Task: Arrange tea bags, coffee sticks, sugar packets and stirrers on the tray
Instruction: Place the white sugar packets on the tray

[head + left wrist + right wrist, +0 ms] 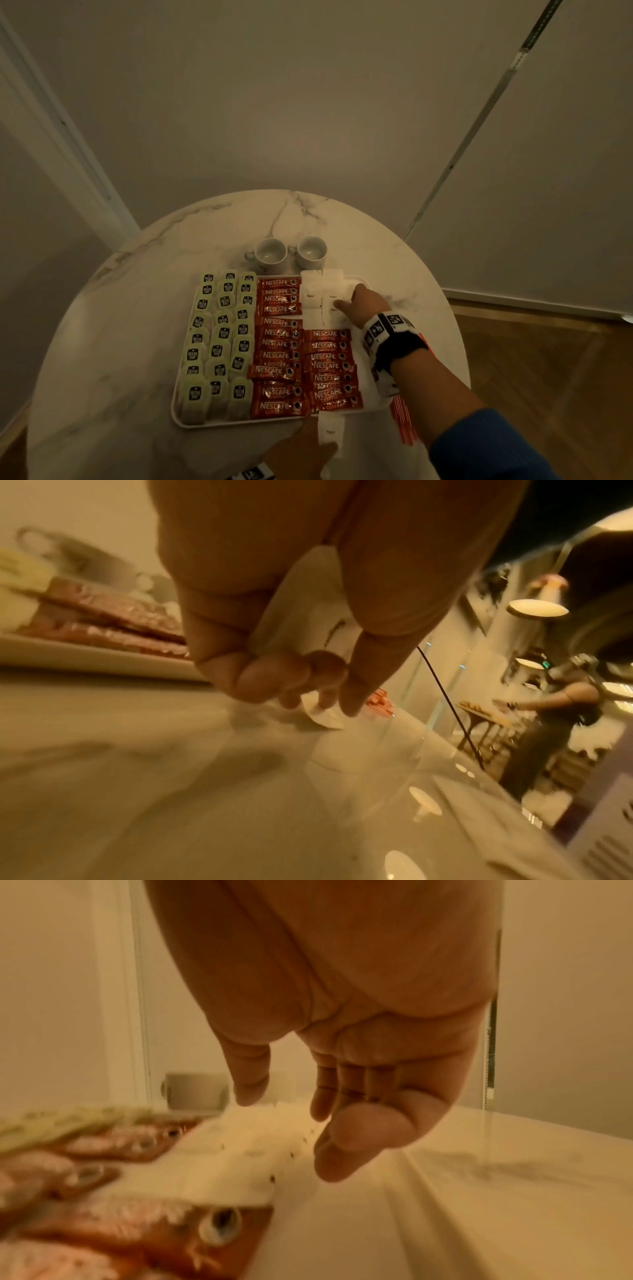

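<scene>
A white tray [239, 425] lies on a round marble table [120, 342]. It holds green tea bags [219, 342] in three columns on the left and red coffee sticks [279, 342] in the middle. White sugar packets [318, 298] lie at its far right corner. My right hand [349, 298] hovers just over those packets with relaxed fingers [322, 1107] and holds nothing. My left hand [301, 448] is at the tray's near edge and grips a few sugar packets [308, 610] between thumb and fingers. Red stirrers [406, 423] lie on the table right of the tray.
Two white cups [272, 255] [311, 251] stand just beyond the tray's far edge. Walls close in behind the table. Wooden floor [548, 359] shows to the right. Bare marble lies left of the tray and at the far side.
</scene>
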Tool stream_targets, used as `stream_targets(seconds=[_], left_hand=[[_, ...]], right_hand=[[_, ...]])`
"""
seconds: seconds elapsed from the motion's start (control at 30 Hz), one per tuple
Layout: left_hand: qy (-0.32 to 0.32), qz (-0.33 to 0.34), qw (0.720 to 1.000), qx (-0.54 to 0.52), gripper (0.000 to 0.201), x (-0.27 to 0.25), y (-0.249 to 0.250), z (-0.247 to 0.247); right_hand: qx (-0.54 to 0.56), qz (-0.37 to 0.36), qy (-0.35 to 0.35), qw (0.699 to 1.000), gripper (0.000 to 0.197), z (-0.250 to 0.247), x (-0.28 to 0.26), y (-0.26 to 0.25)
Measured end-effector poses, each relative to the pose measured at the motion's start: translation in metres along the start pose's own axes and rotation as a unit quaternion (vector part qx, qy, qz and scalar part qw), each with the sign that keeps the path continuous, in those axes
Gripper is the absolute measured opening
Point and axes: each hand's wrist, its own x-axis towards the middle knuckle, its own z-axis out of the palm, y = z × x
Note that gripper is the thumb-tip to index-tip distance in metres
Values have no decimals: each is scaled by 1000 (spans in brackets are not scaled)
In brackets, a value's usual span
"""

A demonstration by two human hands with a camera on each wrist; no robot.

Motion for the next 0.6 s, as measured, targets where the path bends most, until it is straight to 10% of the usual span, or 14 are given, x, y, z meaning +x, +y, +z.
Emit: stream_targets(seconds=[0.27,0.6], left_hand=[[20,75,991,109,38,-15,-2,-8],[77,136,982,107,37,-14,2,-6]], right_hand=[[24,-27,-5,999,30,-9,-61,15],[56,45,-75,995,22,77,-164,57]])
